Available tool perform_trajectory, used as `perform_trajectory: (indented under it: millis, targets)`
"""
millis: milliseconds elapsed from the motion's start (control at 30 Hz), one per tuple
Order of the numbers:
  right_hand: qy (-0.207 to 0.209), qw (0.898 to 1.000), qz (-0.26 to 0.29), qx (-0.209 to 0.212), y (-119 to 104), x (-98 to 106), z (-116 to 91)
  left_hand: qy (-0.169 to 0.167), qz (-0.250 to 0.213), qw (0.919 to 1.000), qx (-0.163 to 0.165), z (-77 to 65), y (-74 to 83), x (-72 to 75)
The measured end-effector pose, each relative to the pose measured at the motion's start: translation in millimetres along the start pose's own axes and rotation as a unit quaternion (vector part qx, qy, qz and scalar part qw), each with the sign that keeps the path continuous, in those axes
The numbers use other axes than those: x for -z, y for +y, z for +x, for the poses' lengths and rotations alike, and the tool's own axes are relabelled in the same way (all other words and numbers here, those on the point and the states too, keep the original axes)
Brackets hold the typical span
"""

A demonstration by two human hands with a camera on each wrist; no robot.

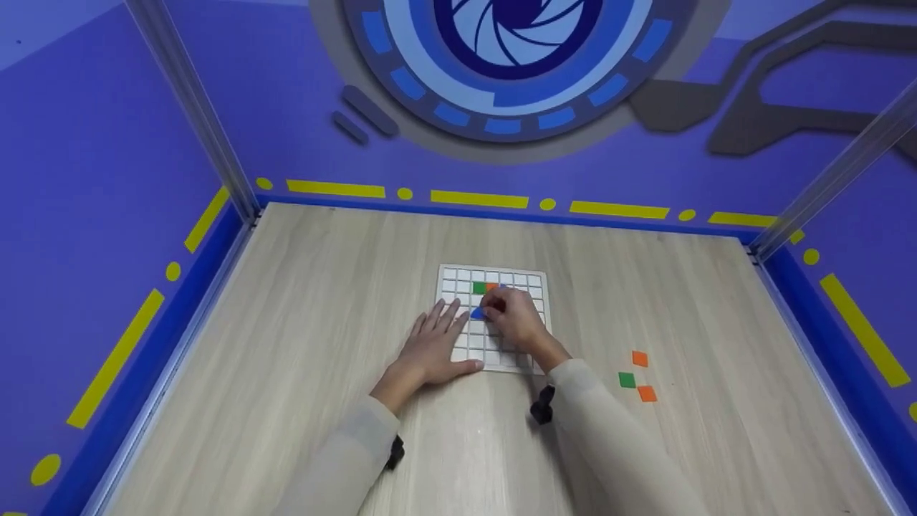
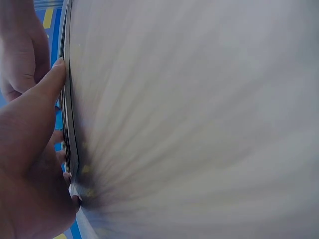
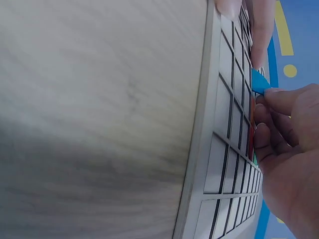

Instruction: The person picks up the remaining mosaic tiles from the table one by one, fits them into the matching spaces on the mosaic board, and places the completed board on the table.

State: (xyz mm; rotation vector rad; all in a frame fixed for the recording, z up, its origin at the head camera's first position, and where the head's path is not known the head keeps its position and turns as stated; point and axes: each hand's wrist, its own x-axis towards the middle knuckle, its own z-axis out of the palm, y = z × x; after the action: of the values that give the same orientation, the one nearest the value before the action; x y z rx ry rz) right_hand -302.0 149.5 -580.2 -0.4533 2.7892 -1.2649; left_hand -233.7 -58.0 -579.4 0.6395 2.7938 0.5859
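Observation:
A white gridded board lies on the wooden table. My left hand rests on its left side with fingers spread, the thumb along the near edge. Over the middle of the grid, my right hand pinches a blue tile between thumb and fingertips. In the right wrist view that blue tile stands tilted against the board, close to the left fingertips. A green tile and an orange tile sit side by side in an upper row, with a sliver of blue beside them, partly hidden by the right hand.
Right of the board lie three loose tiles: an orange one, a green one and another orange one. Blue-purple panels with metal posts enclose the table at the back and sides.

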Motion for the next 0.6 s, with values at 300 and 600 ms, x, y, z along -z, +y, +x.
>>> perform_trajectory:
  millis: [300, 600]
  targets:
    - [-0.002, 1.0, -0.029, -0.004, -2.3, -1.1, 1.7, -0.002, 0.012, 0.9999, 0.006, 1.4, -1.1, -2.0]
    - [0.0, 0.998, -0.054, -0.009, -2.2, -4.4, 1.8, 0.001, 0.015, 0.9999, 0.004, 2.2, -1.8, -2.6]
